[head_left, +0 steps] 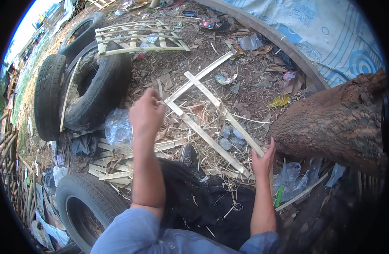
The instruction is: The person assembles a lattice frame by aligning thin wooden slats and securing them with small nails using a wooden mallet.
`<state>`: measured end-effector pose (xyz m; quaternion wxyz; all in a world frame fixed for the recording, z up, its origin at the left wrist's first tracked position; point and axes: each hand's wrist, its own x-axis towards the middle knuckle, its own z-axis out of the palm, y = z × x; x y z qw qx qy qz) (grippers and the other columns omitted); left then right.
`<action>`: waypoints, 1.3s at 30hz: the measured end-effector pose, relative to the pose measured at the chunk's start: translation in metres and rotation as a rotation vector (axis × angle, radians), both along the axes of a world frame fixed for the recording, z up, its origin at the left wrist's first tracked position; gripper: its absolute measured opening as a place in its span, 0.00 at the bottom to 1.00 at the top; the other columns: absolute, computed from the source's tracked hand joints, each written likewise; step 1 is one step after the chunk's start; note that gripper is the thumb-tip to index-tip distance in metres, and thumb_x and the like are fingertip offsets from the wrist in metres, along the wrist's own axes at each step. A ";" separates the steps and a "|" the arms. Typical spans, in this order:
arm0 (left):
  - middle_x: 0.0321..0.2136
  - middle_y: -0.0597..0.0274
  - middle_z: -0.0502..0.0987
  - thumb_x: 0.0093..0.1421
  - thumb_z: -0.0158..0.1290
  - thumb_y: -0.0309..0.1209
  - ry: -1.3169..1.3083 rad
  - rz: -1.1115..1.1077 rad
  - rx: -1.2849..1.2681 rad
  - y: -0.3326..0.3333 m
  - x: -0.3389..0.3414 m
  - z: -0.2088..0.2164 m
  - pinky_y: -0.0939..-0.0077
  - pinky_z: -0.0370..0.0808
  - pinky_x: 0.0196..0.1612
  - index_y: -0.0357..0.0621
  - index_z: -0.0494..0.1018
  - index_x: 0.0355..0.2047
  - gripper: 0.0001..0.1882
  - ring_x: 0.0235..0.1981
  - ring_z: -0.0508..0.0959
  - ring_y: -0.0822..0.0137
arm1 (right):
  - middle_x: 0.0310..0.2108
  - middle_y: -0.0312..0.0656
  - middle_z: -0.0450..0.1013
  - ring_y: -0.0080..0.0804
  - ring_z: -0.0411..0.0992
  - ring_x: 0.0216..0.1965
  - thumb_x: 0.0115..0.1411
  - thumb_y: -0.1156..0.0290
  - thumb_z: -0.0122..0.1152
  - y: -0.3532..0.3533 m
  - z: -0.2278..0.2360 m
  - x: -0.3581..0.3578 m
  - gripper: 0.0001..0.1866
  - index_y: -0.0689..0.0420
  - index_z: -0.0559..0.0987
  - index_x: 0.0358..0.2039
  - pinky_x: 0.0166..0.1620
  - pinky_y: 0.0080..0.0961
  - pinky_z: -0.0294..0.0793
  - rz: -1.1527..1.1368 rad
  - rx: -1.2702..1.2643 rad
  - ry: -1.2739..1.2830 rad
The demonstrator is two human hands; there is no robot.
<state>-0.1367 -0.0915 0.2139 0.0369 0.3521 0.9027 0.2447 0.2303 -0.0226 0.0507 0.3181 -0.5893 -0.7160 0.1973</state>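
Observation:
My left hand (146,112) is closed around the corner of a frame of pale bamboo strips (203,114), where a long strip running up and right meets one running down and right. My right hand (264,158) grips the near end of the other long strip (239,127), by the tree trunk. The strips lie over dry grass and dirt in front of my dark-clothed lap.
A thick tree trunk (342,122) rises at the right. Old tyres (82,91) lie to the left, another tyre (82,203) near my left elbow. A finished bamboo lattice (137,38) rests on the far tyres. Loose bamboo strips (114,163), plastic bags and litter cover the ground.

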 end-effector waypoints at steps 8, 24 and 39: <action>0.51 0.51 0.73 0.53 0.63 0.40 0.408 -0.013 -0.330 -0.153 -0.066 0.001 0.51 0.66 0.50 0.45 0.65 0.55 0.32 0.47 0.78 0.49 | 0.56 0.58 0.62 0.60 0.65 0.56 0.51 0.77 0.68 -0.007 -0.028 0.007 0.47 0.51 0.53 0.68 0.57 0.44 0.69 0.118 -0.132 0.037; 0.48 0.43 0.72 0.55 0.60 0.36 -0.131 -0.279 0.106 -0.215 0.052 -0.075 0.59 0.68 0.57 0.37 0.66 0.55 0.30 0.51 0.73 0.45 | 0.51 0.45 0.68 0.51 0.74 0.47 0.57 0.66 0.66 -0.010 -0.055 0.011 0.36 0.46 0.59 0.64 0.45 0.47 0.77 0.078 -0.131 -0.315; 0.50 0.42 0.72 0.57 0.59 0.36 -0.034 -0.286 0.144 -0.220 0.059 -0.074 0.61 0.68 0.57 0.37 0.66 0.57 0.29 0.52 0.73 0.45 | 0.45 0.55 0.73 0.52 0.78 0.38 0.61 0.77 0.49 -0.003 -0.069 -0.006 0.31 0.53 0.59 0.66 0.43 0.46 0.77 0.074 -0.085 -0.325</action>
